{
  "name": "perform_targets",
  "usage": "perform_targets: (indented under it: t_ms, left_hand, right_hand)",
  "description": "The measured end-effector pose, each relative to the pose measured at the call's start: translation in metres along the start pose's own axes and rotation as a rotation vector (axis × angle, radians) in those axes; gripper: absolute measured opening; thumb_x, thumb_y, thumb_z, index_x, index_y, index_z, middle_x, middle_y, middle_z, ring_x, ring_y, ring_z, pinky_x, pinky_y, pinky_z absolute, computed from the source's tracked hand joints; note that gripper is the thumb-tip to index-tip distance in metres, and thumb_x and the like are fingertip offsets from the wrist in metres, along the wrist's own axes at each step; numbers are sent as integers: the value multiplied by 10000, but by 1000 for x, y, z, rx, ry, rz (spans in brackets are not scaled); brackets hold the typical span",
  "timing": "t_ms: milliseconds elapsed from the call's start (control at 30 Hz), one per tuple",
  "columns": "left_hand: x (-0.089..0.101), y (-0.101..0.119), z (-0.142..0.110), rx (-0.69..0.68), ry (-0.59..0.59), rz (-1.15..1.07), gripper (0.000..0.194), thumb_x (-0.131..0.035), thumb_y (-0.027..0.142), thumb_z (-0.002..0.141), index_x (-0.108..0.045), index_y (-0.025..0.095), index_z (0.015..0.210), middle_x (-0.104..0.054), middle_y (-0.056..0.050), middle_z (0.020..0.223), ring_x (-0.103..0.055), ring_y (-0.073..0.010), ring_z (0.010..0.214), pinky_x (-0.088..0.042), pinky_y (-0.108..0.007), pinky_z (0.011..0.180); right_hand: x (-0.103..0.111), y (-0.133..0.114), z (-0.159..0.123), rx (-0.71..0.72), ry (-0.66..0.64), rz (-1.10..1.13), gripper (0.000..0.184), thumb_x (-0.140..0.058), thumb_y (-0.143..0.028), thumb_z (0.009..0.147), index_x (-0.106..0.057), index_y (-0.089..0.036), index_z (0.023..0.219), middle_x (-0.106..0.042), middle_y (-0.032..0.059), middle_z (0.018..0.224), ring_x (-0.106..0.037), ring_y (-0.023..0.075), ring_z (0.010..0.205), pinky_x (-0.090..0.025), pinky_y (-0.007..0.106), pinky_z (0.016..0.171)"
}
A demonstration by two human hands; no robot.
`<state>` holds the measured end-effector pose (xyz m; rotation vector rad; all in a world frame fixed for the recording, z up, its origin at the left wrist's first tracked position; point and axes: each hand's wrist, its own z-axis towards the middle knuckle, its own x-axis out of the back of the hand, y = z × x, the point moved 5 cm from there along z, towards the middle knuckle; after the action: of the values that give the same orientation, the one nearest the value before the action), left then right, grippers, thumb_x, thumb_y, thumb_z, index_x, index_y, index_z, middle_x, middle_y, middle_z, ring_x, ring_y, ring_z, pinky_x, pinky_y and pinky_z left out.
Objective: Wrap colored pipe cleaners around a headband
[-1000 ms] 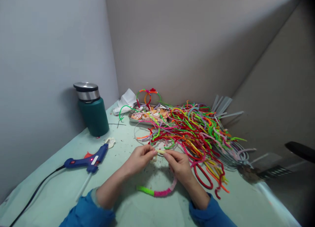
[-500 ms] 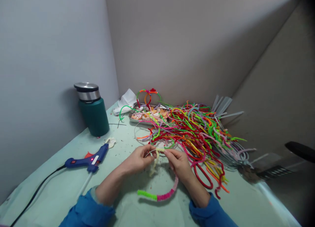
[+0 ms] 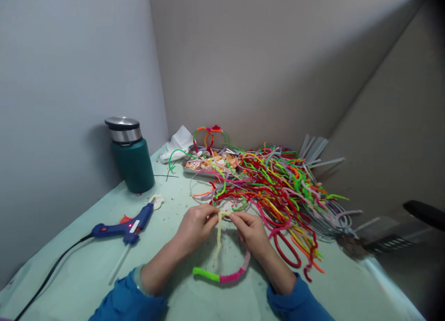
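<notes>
One curved, fuzzy-wrapped band (image 3: 232, 278), green and pink, hangs nearest, below the right hand (image 3: 253, 230), which pinches its pale yellow part. The left hand (image 3: 195, 226) closes narrowly beside it, though I cannot tell exactly what it grips. A loose yellow strand (image 3: 219, 240) drops between them; wrapping seems under way, and another turn would call for a steady right pinch and light tension (slack could loosen the coils). Beyond lie the glue gun (image 3: 141, 219), heaped colored strands (image 3: 278, 186), a green bottle (image 3: 134, 165) and a metal tray (image 3: 194, 171).
</notes>
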<state>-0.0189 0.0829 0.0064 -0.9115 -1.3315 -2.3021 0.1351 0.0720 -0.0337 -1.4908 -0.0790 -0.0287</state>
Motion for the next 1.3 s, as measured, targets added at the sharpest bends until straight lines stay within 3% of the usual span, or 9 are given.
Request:
perform_targets:
  t_ms: [133,300,467,600,700,800,1000,1133,1300]
  left_hand:
    - [2,-3,2,78,-23,-105,237,-512,286,808,-686,147,728,-612,-15,627,-504,-113,581,-334,-212,543]
    - [-2,-9,1,350,-130,-450,296,-583,346,738,-579,129,537,-415,33,405,-369,-77,392,-252,-216,408]
    - [-12,-17,-5,613,-163,-847,195,-633,283,655,-588,113,572,-454,28,425,-314,-52,323,-224,-214,346]
    - [-22,-22,-8,683,-272,-1034,241,-633,332,660,-620,92,673,-467,34,455,-266,-38,304,-241,-208,324]
    - [-25,-26,-6,637,-253,-918,335,-575,423,723,-612,94,670,-440,35,405,-288,-53,293,-238,-208,328]
    - [-20,-30,-3,552,-140,-633,398,-499,474,781,-604,111,653,-446,27,374,-375,-79,309,-269,-205,362]
    - [1,-17,1,270,127,-180,138,-596,290,753,-632,158,734,-622,-3,627,-527,-101,508,-389,-204,504]
    - [3,-2,-2,-36,176,-36,126,-572,179,781,-655,196,874,-653,-29,864,-586,-127,723,-449,-225,655]
    - [-1,-1,-5,-156,195,43,179,-536,153,817,-664,194,935,-652,-48,899,-600,-143,821,-460,-237,719]
  right_hand:
    - [0,2,1,29,-10,-17,300,-588,-393,786,-705,-120,832,-349,-73,385,-278,54,342,-198,185,339]
    - [-1,5,0,68,-42,-39,278,-591,-383,794,-707,-136,846,-364,-66,413,-304,59,353,-225,192,346]
    - [-2,4,-2,90,-77,-53,268,-589,-373,798,-714,-140,840,-367,-63,425,-309,58,357,-241,195,354]
    - [-3,3,-2,80,-82,-45,281,-589,-380,796,-714,-134,850,-362,-65,419,-308,58,354,-238,196,353]
    - [-2,4,0,43,-50,-37,295,-582,-388,800,-709,-125,843,-361,-67,402,-301,57,350,-216,194,347]
    - [1,6,2,-7,-4,-13,302,-584,-393,793,-700,-116,823,-345,-73,387,-279,54,347,-188,191,343]
    - [4,7,4,-47,46,25,316,-591,-403,779,-689,-103,790,-331,-80,367,-267,50,336,-168,190,341]
    - [3,8,4,-75,39,49,327,-593,-407,770,-689,-97,812,-317,-88,355,-243,48,324,-147,192,335]
    - [2,8,3,-49,31,41,308,-596,-403,771,-687,-109,782,-332,-82,365,-258,47,335,-156,188,341]
